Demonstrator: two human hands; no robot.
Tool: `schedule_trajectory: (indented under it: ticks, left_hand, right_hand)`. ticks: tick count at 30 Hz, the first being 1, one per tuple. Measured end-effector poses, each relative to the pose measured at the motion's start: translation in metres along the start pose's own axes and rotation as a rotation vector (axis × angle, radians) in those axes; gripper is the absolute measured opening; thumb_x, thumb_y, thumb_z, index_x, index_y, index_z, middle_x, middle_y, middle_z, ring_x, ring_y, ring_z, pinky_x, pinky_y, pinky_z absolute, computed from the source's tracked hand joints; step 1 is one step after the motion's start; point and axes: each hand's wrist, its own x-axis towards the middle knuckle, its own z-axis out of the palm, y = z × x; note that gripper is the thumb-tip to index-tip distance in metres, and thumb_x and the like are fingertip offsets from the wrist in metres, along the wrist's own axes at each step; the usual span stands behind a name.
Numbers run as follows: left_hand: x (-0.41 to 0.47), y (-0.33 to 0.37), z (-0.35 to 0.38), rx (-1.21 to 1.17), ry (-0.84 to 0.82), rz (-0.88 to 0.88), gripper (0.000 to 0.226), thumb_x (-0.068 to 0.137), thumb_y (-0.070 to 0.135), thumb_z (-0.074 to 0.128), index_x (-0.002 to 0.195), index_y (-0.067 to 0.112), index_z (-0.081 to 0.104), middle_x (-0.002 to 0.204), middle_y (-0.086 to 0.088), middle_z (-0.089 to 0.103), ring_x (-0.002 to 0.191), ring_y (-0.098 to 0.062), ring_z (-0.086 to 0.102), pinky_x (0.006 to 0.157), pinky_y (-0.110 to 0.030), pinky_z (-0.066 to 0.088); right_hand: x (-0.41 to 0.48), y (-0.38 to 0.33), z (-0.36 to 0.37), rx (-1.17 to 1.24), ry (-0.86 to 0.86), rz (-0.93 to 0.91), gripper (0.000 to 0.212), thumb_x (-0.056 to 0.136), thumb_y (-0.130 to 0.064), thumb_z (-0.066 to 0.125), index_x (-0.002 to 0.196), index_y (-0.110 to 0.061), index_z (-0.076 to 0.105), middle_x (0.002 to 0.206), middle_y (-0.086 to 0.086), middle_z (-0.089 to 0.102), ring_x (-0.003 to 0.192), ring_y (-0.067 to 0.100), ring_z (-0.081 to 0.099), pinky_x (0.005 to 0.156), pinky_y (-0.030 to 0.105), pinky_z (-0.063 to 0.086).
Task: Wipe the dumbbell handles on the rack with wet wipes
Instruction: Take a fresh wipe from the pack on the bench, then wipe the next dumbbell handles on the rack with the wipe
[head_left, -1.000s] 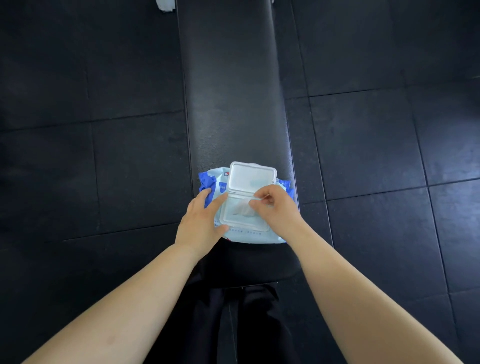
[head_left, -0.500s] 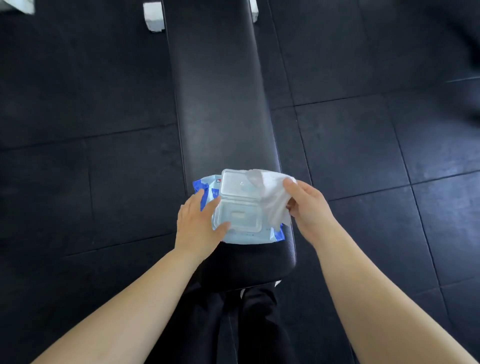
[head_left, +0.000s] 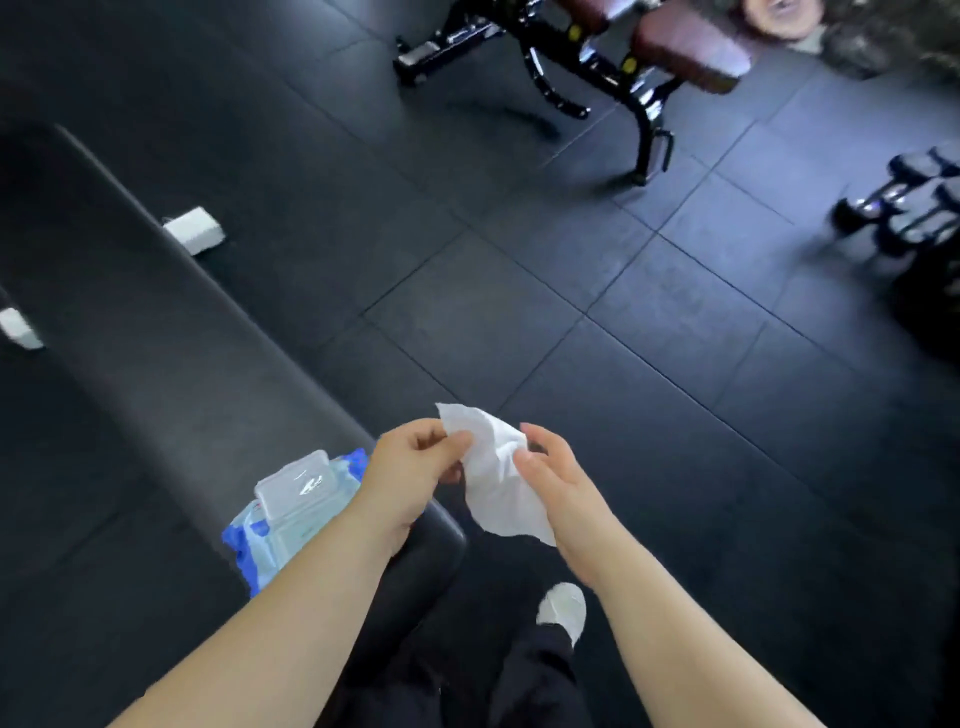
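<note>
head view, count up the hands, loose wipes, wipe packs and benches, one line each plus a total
hands: 2, left hand and right hand, both holding the wipe
loose wipes: 1, wet wipe
wipe packs: 1, wipe pack, lid up
benches: 2, black bench and maroon bench
total: 6

Dim, motion-blurred (worst at edges), wide-angle warp.
</note>
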Motion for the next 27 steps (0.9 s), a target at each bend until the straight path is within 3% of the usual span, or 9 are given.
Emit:
schedule_trajectory:
  ticks: [3,7,9,11,14,18,20,23,27]
  left_hand:
    - [-0.009,0.012,0.061,0.148,-0.085,0.049,0.017,0.086,0.008,0.059,0.070,0.011,0.066,0.073,-0.007,0.067,0.071,-0.019,0.059,0.074,-0.033,0.051]
    - [-0.024,0.030,0.144,0.270,-0.314,0.071,0.014,0.086,0.014,0.061,0.072,0.015,0.066,0.068,0.004,0.065,0.065,-0.011,0.058,0.063,-0.024,0.046]
    - [-0.026,0.035,0.193,0.289,-0.444,0.051,0.017,0.088,0.019,0.059,0.072,0.015,0.063,0.069,0.005,0.065,0.067,-0.013,0.057,0.066,-0.025,0.044]
    - [-0.028,0.035,0.252,0.271,-0.533,-0.001,0.018,0.093,0.017,0.050,0.080,0.012,0.061,0.070,0.005,0.067,0.067,-0.012,0.062,0.066,-0.024,0.047]
    - [-0.040,0.028,0.353,0.291,-0.537,-0.047,0.021,0.097,0.017,0.041,0.085,0.012,0.057,0.069,0.004,0.066,0.058,-0.009,0.062,0.057,-0.026,0.049]
    - [-0.056,0.022,0.463,0.283,-0.567,-0.103,0.023,0.097,0.015,0.040,0.077,0.014,0.052,0.069,0.000,0.059,0.051,-0.008,0.059,0.043,-0.020,0.045]
    - [-0.056,0.021,0.501,0.290,-0.646,-0.150,0.019,0.097,0.019,0.043,0.084,0.012,0.056,0.073,-0.002,0.063,0.054,-0.010,0.062,0.046,-0.022,0.049]
    - [-0.050,0.018,0.551,0.455,-0.899,-0.218,0.018,0.093,0.023,0.049,0.099,0.011,0.062,0.082,-0.001,0.071,0.066,-0.014,0.068,0.059,-0.026,0.054]
    - [-0.036,0.014,0.618,0.544,-1.011,-0.220,0.015,0.090,0.011,0.053,0.097,0.007,0.066,0.081,-0.001,0.072,0.069,-0.013,0.068,0.056,-0.023,0.052]
  right_hand:
    - [-0.033,0.005,-0.044,-0.124,0.121,-0.131,0.049,0.084,-0.021,0.059,0.122,-0.035,0.030,0.111,-0.016,0.046,0.097,-0.002,0.049,0.074,0.010,0.045]
    - [-0.071,0.015,-0.128,-0.195,0.332,-0.229,0.011,0.093,-0.017,0.045,0.096,-0.024,0.053,0.094,-0.010,0.057,0.082,-0.001,0.051,0.065,0.002,0.039]
    - [-0.088,0.025,-0.184,-0.103,0.361,-0.217,0.021,0.094,-0.016,0.041,0.088,-0.010,0.060,0.082,-0.006,0.059,0.074,0.005,0.051,0.062,0.007,0.039]
    - [-0.105,0.037,-0.243,0.035,0.357,-0.157,0.030,0.093,-0.023,0.045,0.096,0.002,0.061,0.085,0.002,0.060,0.078,0.013,0.053,0.069,0.022,0.042]
    - [-0.132,0.055,-0.327,0.349,0.393,-0.094,0.029,0.092,-0.029,0.047,0.098,-0.004,0.062,0.095,0.005,0.067,0.088,0.021,0.062,0.081,0.041,0.050]
    - [-0.169,0.082,-0.419,0.522,0.313,-0.148,0.030,0.085,-0.028,0.056,0.111,-0.012,0.059,0.108,0.004,0.068,0.101,0.023,0.064,0.083,0.038,0.053]
    - [-0.185,0.092,-0.456,0.499,0.352,-0.149,0.034,0.076,-0.026,0.058,0.106,-0.011,0.062,0.105,0.006,0.069,0.095,0.021,0.066,0.078,0.035,0.054]
    - [-0.196,0.105,-0.504,0.614,0.495,-0.179,0.017,0.085,-0.018,0.060,0.099,-0.009,0.063,0.098,0.010,0.070,0.086,0.020,0.068,0.073,0.032,0.055]
    - [-0.197,0.110,-0.559,0.617,0.509,-0.223,0.026,0.084,-0.020,0.055,0.108,-0.014,0.062,0.107,0.008,0.069,0.099,0.021,0.065,0.088,0.036,0.051]
